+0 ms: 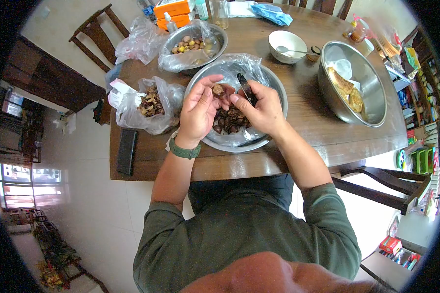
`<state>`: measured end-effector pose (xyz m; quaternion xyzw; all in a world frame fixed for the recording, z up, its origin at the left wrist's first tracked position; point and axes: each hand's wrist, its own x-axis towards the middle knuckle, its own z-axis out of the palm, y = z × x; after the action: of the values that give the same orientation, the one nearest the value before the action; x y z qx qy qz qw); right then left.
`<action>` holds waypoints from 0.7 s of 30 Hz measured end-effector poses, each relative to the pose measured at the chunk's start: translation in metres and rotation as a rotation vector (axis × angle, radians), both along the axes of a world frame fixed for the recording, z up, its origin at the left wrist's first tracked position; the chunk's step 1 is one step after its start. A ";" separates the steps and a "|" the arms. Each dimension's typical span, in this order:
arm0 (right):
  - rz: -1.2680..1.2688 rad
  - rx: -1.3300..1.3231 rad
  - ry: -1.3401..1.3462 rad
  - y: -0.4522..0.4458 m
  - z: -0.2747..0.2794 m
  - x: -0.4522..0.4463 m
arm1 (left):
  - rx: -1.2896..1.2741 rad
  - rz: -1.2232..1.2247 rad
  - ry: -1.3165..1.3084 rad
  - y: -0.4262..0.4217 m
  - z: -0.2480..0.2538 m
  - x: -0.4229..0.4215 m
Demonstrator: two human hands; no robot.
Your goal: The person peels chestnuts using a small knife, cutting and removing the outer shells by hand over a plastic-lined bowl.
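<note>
My left hand (199,108) holds a brown chestnut (218,91) at its fingertips, palm turned up. My right hand (263,108) grips a dark knife (246,87), its thumb reaching toward the chestnut. Both hands are above a metal basin (279,93) lined with a clear plastic bag (252,66). Dark brown chestnuts (232,121) lie inside that basin, partly hidden by my hands. Left of my left hand, a plastic bag of brown shell pieces (150,103) sits on the table.
Behind the basin, a second metal bowl (222,41) holds peeled and brown nuts. A white bowl with a spoon (287,47) and a large tilted metal bowl (376,93) stand to the right. A black phone (126,152) lies near the left table edge (146,173).
</note>
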<state>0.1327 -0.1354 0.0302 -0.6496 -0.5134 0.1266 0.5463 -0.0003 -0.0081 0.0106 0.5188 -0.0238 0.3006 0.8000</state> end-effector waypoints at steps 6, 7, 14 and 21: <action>0.010 0.082 0.070 0.000 0.005 -0.006 | 0.018 -0.034 0.077 -0.001 -0.003 -0.003; 0.009 0.107 0.074 0.001 0.003 -0.006 | 0.041 -0.025 0.094 -0.001 -0.004 -0.002; 0.024 0.045 0.101 -0.001 0.005 -0.006 | 0.246 0.041 0.142 -0.005 0.001 -0.004; -0.057 -0.046 -0.174 0.001 0.002 -0.002 | 0.089 -0.054 0.090 0.003 -0.008 -0.006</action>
<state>0.1305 -0.1340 0.0322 -0.6848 -0.5372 0.0660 0.4879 -0.0061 -0.0048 0.0030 0.5659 -0.0152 0.2540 0.7842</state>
